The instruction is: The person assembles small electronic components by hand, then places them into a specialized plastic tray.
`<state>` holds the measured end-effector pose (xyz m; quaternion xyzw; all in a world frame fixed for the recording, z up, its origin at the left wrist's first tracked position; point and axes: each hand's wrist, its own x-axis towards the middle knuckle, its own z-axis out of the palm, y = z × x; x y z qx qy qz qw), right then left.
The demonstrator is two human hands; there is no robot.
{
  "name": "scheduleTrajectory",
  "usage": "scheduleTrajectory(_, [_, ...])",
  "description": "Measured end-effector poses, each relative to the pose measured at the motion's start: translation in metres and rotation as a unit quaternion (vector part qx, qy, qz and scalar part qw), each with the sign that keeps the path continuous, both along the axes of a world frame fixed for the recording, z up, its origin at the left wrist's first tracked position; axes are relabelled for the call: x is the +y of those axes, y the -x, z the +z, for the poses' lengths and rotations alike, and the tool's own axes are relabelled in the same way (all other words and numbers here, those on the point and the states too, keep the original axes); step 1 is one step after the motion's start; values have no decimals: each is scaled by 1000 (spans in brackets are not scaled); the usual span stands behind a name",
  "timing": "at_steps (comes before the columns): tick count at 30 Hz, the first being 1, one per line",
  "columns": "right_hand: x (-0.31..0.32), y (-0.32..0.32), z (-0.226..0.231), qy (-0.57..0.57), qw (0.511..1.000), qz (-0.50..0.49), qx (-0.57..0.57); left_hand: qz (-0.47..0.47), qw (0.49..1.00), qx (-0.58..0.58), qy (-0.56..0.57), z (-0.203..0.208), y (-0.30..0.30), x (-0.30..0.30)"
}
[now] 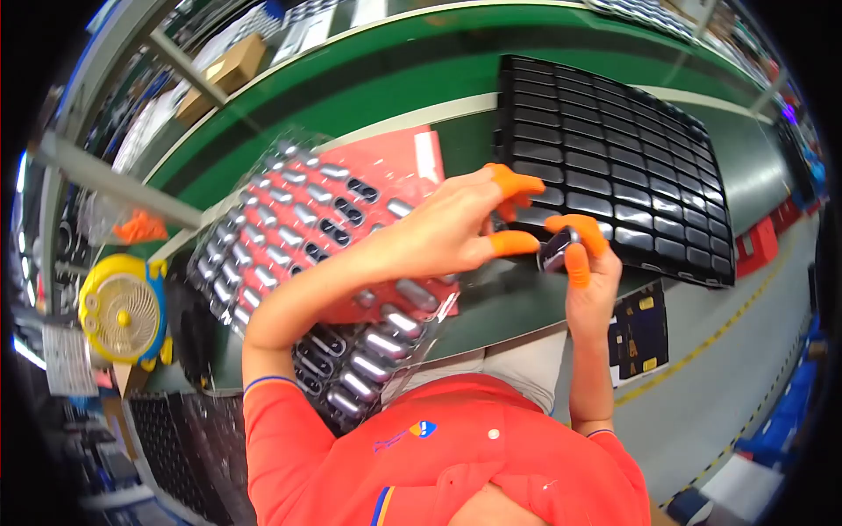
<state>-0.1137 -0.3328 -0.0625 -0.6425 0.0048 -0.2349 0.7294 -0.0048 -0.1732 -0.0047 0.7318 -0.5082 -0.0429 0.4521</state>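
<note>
My right hand (594, 279), with orange finger cots, pinches a small dark glossy part (556, 251) between thumb and fingers. Facing it, my left hand (458, 221) also wears orange finger cots. Its thumb and index finger are spread apart, and the thumb tip comes close to the part. Whether they touch, I cannot tell. Beneath my left forearm lies a clear plastic tray (250, 302) with many silver and black pill-shaped parts. Just beyond both hands sits a black tray (627, 162) divided into rows of rectangular pockets.
A pink-red sheet (412, 145) lies under the clear tray on the green table (517, 298). At the left stands a yellow and blue fan (124, 313). A red bin (756, 248) is beyond the black tray's right side. Metal shelf posts (123, 180) rise at the left.
</note>
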Motion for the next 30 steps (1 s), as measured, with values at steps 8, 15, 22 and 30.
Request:
scheduleTrajectory(8, [58, 0, 5, -33, 999, 20, -18, 41, 976, -20, -213, 14, 29, 90])
scheduleTrajectory(15, [28, 1, -2, 21, 1000, 12, 16, 116, 926, -54, -355, 0, 51, 181])
scheduleTrajectory(22, [7, 6, -1, 117, 992, 15, 33, 159, 936, -42, -312, -8, 41, 170])
scheduleTrajectory(30, [-91, -26, 26, 317, 946, 0, 69, 112, 922, -158, -335, -8, 36, 157])
